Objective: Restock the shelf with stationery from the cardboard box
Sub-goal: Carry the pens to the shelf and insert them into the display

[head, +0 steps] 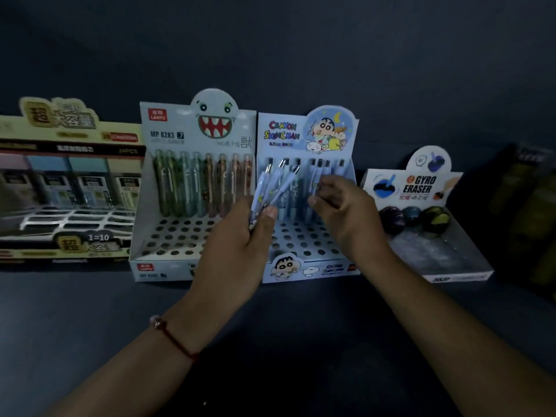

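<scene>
- Left hand is clamped around a small bunch of pale blue pens, tips down in the fist and clicker ends fanned up and away. Makes sense as a holding stock: one hand is the magazine, the other feeds.
- Right hand sits just to the right of that bunch, fingers curled in toward the thumb. It looks like it's pinching one pen out of the row behind it, or about to seat one, but it's dim and blurry there, so I honestly can't tell if anything is actually between the fingers.
- Directly beyond both hands is the Crayon Shin-chan display box. Its back row has pens standing in the holes; the holes nearer the hands are mostly unfilled, so my guess is the job here is far from finished.
- Past the left hand's outer side is the monster-face pen box, back row full, front holes bare. Further out that way is a yellow box, too blurred to read well.
- Off the right hand's outer side: the Gyro Eraser tray with a few dark round erasers at the back.
- Everything stands on a dark shelf. The cardboard box isn't in view.
</scene>
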The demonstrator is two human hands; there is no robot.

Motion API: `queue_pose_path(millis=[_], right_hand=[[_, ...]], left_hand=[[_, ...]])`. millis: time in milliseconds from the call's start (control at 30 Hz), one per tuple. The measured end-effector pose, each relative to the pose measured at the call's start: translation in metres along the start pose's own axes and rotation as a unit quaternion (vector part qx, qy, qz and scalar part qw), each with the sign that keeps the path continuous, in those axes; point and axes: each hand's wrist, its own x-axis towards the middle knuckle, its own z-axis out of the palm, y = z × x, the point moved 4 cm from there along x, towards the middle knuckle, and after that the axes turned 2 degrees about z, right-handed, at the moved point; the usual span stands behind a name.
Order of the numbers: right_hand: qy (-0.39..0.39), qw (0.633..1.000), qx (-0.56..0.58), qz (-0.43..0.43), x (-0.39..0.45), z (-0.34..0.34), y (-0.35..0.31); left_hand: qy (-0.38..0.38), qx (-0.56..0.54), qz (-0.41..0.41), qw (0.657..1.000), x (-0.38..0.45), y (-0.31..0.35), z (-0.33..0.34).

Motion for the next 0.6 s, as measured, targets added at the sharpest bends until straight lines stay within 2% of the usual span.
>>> queue_pose_path(millis=[167,333,600], right_hand=[[0.017,0.995,-0.099,-0.020,0.004,-0.001,-0.004],[0.001,0.995,-0.096,-0.003,0.003,0.006,0.001],[0.029,0.990,-0.103,-0.088,-0.008,0.008,0.009]], left_hand=[[-0.003,0.004,-0.015,1.000,0.003,-0.004,-0.002],[-0.003,-0.037,-0.034,0.999,0.006,-0.009,-0.001],[-0.035,-0.012,-0.007,0.999,0.001,-0.004,0.007]])
